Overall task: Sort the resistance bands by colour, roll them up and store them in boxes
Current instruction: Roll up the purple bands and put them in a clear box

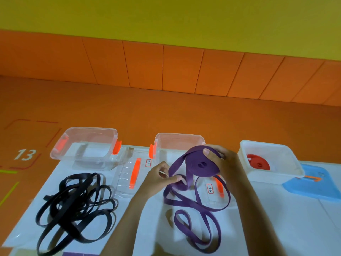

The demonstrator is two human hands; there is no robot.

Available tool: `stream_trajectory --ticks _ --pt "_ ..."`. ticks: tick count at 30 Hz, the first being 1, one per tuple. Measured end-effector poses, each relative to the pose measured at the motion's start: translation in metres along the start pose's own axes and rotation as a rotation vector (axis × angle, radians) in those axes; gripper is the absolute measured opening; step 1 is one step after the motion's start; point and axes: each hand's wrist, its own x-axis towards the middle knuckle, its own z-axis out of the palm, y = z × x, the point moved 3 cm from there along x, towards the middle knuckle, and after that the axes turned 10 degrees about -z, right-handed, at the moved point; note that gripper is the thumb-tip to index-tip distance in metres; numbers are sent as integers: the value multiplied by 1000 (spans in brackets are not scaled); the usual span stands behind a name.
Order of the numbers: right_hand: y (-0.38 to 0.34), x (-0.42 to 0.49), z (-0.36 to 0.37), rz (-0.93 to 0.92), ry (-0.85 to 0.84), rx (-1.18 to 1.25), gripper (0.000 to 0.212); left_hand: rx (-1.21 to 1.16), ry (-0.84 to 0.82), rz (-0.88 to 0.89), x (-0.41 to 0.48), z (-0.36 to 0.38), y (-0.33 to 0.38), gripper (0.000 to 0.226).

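Observation:
My right hand (pixel 219 157) grips a partly wound roll of purple band (pixel 199 166) above the white table. My left hand (pixel 159 175) pinches the loose purple strand just left of the roll. The unwound rest of the purple band (pixel 201 215) lies in loops on the table below. A tangled pile of black bands (pixel 73 204) sits at the left. A rolled red band (pixel 258 162) rests inside the white box (pixel 287 174) at the right. Two clear boxes with orange clips stand behind, one at the left (pixel 84 145) and one in the middle (pixel 177 141).
Two clear lids with orange handles lie flat, one (pixel 127 174) between the clear boxes and one (pixel 214 191) under the purple loops. A blue lid (pixel 317 187) lies by the white box. The white table (pixel 147 228) stands on an orange floor before a padded wall.

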Motion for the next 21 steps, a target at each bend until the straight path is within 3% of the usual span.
stream_trajectory --ticks 4,7,14,18,21 --pt "1 4 -3 6 -2 10 16 88 -285 -22 -6 -2 -8 39" --pt "4 6 -7 18 8 37 13 56 -316 -4 -7 -4 -13 34" --pt "13 6 -21 46 70 61 15 -70 52 87 -1 -21 -12 18" --pt "17 5 -20 23 43 29 16 -115 393 121 0 -23 -11 28" --pt "15 4 -13 -7 5 16 17 -43 487 134 2 -19 -12 29"
